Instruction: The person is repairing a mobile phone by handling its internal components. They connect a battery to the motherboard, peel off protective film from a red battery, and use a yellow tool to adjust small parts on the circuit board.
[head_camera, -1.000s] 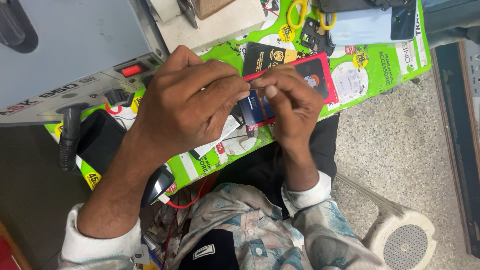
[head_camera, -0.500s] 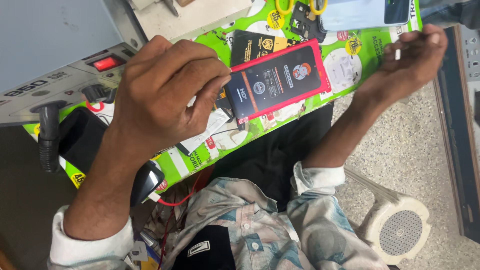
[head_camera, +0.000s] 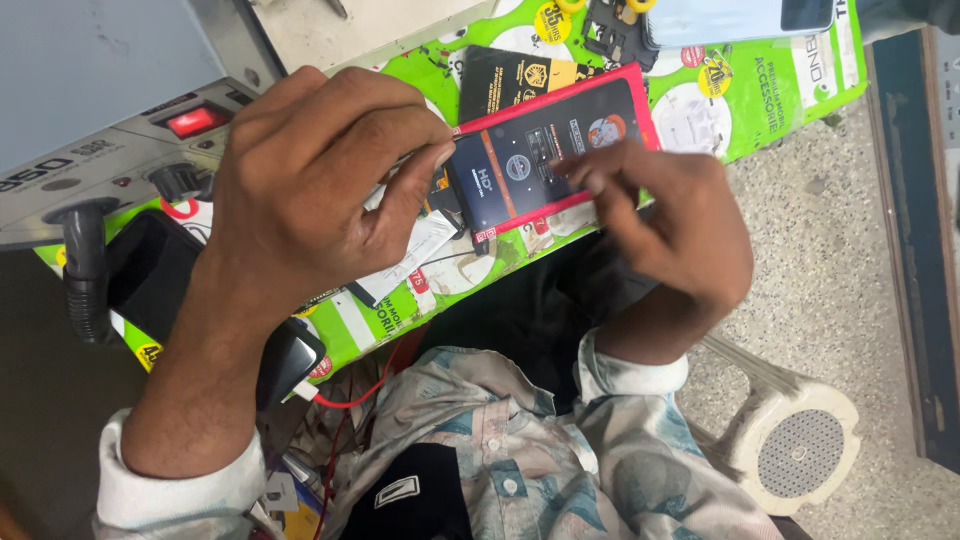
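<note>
Right hand (head_camera: 665, 215) is back over the red-edged dark packet (head_camera: 550, 150), fingertips hovering at its near edge; half a second ago it was stretched out to the far right. Whether it pinches anything cannot be told. Left hand (head_camera: 320, 170) stays curled, thumb and forefinger pressed at the packet's left corner. The packet lies on the green printed sheet (head_camera: 790, 90), beside the grey unit with the lit red switch (head_camera: 197, 121).

This looks like a small phone repair stall: beyond the fingers (head_camera: 590, 175) sits a grey bench power unit (head_camera: 110, 120) with a lit red switch (head_camera: 197, 121), accessory packaging (head_camera: 760, 90) spread beneath them, and speckled stone flooring (head_camera: 830, 270) alongside.
</note>
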